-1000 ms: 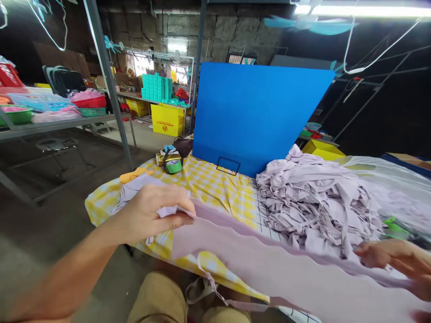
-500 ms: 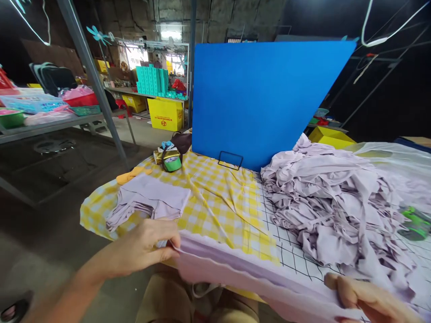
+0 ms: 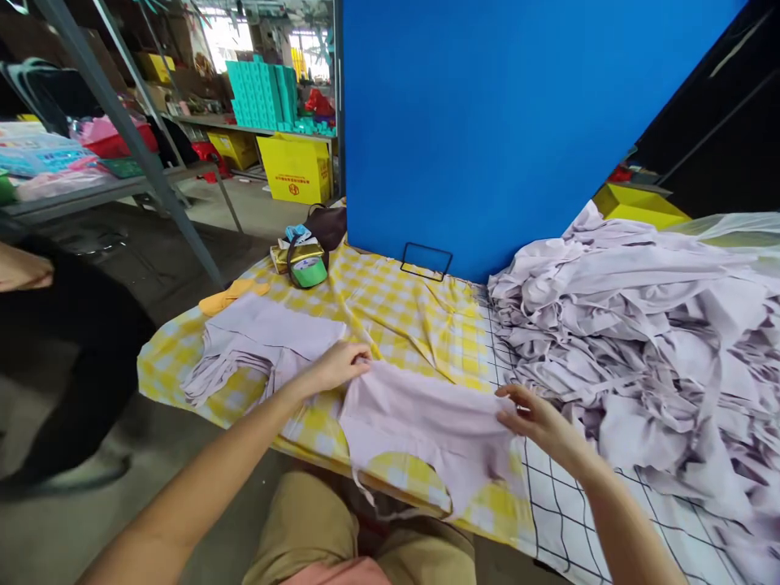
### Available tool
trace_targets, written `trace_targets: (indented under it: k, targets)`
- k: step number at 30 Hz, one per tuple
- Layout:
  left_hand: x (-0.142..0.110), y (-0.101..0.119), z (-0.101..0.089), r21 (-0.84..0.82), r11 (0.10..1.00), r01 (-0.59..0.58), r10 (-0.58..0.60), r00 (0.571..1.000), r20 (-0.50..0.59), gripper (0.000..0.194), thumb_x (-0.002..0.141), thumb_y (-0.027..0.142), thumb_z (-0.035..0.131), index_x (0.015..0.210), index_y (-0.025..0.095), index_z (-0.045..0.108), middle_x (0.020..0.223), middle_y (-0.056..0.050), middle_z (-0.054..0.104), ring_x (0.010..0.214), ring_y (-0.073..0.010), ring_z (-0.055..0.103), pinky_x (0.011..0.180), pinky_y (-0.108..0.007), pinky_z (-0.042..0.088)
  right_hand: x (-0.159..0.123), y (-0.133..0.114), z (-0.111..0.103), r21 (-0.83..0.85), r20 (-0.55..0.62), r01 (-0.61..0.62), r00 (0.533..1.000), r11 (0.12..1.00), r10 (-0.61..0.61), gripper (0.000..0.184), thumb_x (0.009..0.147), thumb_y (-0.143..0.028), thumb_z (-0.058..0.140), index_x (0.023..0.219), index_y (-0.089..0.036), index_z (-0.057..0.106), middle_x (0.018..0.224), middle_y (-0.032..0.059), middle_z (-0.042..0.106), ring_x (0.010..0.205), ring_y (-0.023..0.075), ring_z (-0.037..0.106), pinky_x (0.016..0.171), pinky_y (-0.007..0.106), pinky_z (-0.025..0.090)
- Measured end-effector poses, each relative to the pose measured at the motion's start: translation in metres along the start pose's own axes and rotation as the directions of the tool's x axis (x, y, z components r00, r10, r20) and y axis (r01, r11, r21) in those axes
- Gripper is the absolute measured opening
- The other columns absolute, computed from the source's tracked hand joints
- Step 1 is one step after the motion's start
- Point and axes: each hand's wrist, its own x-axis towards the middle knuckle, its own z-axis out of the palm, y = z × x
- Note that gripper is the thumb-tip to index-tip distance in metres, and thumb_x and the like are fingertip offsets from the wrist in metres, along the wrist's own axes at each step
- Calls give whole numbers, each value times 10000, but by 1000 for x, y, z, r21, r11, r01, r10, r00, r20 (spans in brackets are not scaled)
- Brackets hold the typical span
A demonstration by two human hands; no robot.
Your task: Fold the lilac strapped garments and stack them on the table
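Left hand [image 3: 337,367] and right hand [image 3: 531,416] on lilac garment [image 3: 426,418] atop yellow checked cloth [image 3: 402,321].

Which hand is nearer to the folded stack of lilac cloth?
Left. The left hand is just right of the folded stack; the right hand is much farther right, on the lilac piece.

- Left hand [image 3: 338,367]: bare, no glove, ring or watch; forearm uncovered, no sleeve in view.
- Right hand [image 3: 536,416]: bare likewise; forearm unsleeved.
- Legs: tan trousers [image 3: 298,528].
- Torso: strip of salmon-pink garment [image 3: 329,573] at lower edge.
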Motion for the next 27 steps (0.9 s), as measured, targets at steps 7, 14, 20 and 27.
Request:
trace_targets:
  k: [7, 14, 20, 27]
  targets:
    - [36, -38, 45, 92, 995, 34, -25, 995, -95, 146, 760, 64, 461, 817, 142, 570, 880, -53, 627, 853, -178, 566, 793, -274, 410, 33, 55, 35, -289, -238, -31, 970, 957, -40, 262, 692, -338, 457, 900, -203, 543, 573, -35, 480, 511, 148, 480, 533, 267, 378]
    - [55, -50, 54, 228, 972, 58, -12, 980, -199, 172, 794, 65, 459, 885, 166, 565, 917, -47, 608, 905, -173, 559, 819, -277, 433, 46, 58, 45, -399, -397, -61, 911, 915, -112, 262, 742, -332, 416, 907, -188, 560, 685, 29, 561, 613, 186, 531, 591, 293, 393]
    - [58, -43, 61, 362, 926, 108, -4, 961, -277, 289, 784, 55, 461, 1043, 154, 540, 1040, -91, 512, 946, -201, 513, 829, -331, 443, 35, 38, 51, -427, -502, -64, 846, 902, -177, 310, 773, -301, 398, 1008, -156, 540, 963, 124, 560, 771, 223, 542, 640, 329, 416]
    - [-43, -1, 87, 390, 828, -403, 511, 828, -229, 252, 852, 83, 347, 1008, 159, 531, 867, -68, 567, 823, -175, 536, 757, -318, 463, -88, 2, 114, -190, 287, 277, 933, 942, -216, 252, 856, -221, 367, 844, -222, 619, 744, 15, 655, 627, 133, 590, 593, 216, 447]
